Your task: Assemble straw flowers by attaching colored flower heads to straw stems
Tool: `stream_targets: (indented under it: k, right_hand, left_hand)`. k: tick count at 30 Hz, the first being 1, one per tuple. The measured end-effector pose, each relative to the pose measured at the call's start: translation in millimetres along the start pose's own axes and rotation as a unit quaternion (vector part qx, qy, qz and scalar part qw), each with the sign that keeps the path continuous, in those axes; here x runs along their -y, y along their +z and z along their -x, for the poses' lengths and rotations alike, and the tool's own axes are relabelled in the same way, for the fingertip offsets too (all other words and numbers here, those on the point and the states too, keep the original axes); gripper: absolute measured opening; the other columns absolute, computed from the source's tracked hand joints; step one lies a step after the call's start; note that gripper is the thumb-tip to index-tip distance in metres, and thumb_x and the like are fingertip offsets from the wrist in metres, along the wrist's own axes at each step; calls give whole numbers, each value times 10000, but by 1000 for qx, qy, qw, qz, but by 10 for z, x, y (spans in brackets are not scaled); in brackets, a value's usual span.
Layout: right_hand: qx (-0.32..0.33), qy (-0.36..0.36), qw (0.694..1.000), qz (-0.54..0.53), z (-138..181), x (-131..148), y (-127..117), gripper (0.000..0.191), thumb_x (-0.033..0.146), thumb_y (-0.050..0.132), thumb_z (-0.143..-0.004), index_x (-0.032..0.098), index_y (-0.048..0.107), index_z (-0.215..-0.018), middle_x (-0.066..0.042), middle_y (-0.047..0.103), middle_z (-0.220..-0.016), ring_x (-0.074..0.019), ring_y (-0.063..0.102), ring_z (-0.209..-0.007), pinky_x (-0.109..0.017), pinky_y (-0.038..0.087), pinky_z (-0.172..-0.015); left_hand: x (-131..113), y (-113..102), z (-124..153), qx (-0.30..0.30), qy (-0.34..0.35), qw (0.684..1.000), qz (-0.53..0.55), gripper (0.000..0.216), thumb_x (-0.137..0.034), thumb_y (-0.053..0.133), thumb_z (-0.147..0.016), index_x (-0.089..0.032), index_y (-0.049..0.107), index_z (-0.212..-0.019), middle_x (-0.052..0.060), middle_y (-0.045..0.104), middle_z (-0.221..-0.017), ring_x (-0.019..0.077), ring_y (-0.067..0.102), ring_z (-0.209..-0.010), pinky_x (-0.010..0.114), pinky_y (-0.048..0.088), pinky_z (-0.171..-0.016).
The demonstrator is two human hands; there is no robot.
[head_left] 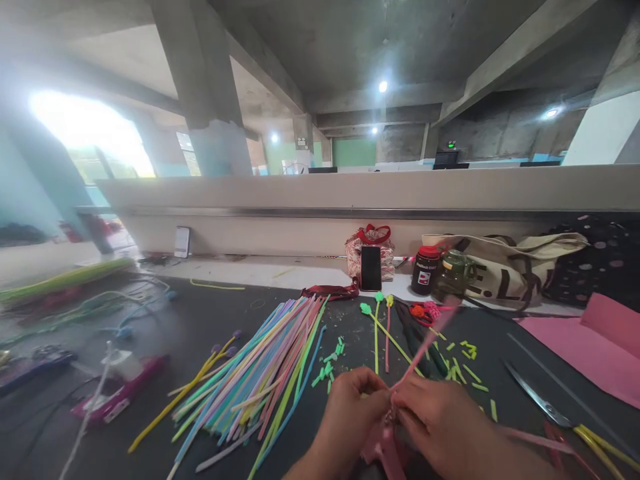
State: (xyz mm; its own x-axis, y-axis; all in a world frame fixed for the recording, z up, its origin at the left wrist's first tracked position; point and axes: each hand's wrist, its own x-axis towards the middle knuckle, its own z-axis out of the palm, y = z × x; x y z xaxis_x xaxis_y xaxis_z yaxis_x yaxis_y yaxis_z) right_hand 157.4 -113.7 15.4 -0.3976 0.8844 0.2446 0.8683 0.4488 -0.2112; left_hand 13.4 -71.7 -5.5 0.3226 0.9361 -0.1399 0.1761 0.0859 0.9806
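My left hand and my right hand meet low in the middle, both with fingers closed in a pinch. Between their fingertips is a pink pipe cleaner, its blurred free end slanting up and to the right. Just under the fingers sits a pink object with a shiny bit at its top; its kind is mostly hidden. Beyond my hands lie pipe cleaners with green and yellow knobbed tips. Short green cut pieces are scattered left of them, and yellow-green cut pieces to the right.
A fanned bundle of coloured pipe cleaners covers the table left of my hands. Scissors with yellow handles and pink sheets lie right. Along the back stand a phone, a red-lidded bottle, a green bottle and a canvas bag.
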Motion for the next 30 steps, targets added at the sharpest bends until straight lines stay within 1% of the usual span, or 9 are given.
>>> stream_targets:
  k: [5,9,12,14,18,21,23,27,30]
  right_hand:
    - [78,-34,987,136,-156,-25,-149,168,100,457,-701,187,597,-733,-37,616,-712,-153,556,-566,-252,207,-440]
    - [112,15,990,83,-330,-100,-275,161,146,471,-699,194,624,-687,-17,629,-694,-141,561,-582,-233,235,-461]
    - [192,27,980,-39,-433,-249,-355,139,170,516,-654,190,653,-660,8,621,-634,-125,545,-591,-206,267,-471]
    - [273,60,944,-175,-450,-360,-376,137,195,535,-645,182,663,-694,31,584,-567,-98,515,-534,-179,275,-440]
    - [352,178,817,-421,-302,-476,-251,150,291,579,-656,151,631,-663,53,505,-473,-49,422,-380,-145,266,-356]
    - [287,243,746,-550,-115,-423,-36,264,405,570,-679,146,586,-631,55,479,-430,-40,385,-315,-144,254,-317]
    - [196,259,729,-603,-30,-348,105,299,442,559,-693,144,570,-667,56,477,-449,-29,380,-327,-132,225,-315]
    - [106,285,760,-575,-15,-231,267,323,457,495,-740,143,539,-678,63,447,-442,-32,335,-297,-149,205,-299]
    - [51,242,874,-418,-29,-232,274,335,413,399,-813,152,546,-664,33,493,-502,-64,415,-370,-176,274,-358]
  left_hand:
    - [-91,-45,-18,25,44,979,-199,207,-208,491,-595,-183,690,-649,6,642,-610,151,543,-631,208,347,-533]
    - [-150,-75,-3,43,74,960,-268,201,-214,492,-608,-213,693,-619,-2,655,-627,149,557,-637,208,349,-554]
    - [-190,-117,27,87,96,956,-263,203,-173,494,-603,-214,692,-624,-10,637,-611,130,544,-609,199,343,-546]
    - [-196,-141,57,132,77,967,-203,185,-179,505,-608,-194,686,-641,-8,618,-605,112,515,-539,195,331,-494]
    - [-164,-129,123,156,-19,988,-11,128,-222,559,-591,-135,642,-635,-8,556,-540,74,413,-405,192,297,-409]
    - [-138,-65,129,98,-42,990,92,102,-213,590,-573,-118,607,-607,-13,522,-480,67,408,-407,182,281,-414]
    - [-121,-13,94,68,-47,985,151,97,-206,606,-560,-116,581,-589,-10,524,-471,64,414,-412,178,279,-422]
    - [-61,86,-33,33,-57,967,246,109,-217,602,-559,-130,538,-581,-15,517,-452,65,423,-400,183,303,-436]
    - [-23,146,-116,4,-57,967,250,92,-214,571,-560,-147,512,-580,-27,499,-441,73,423,-386,192,308,-426]
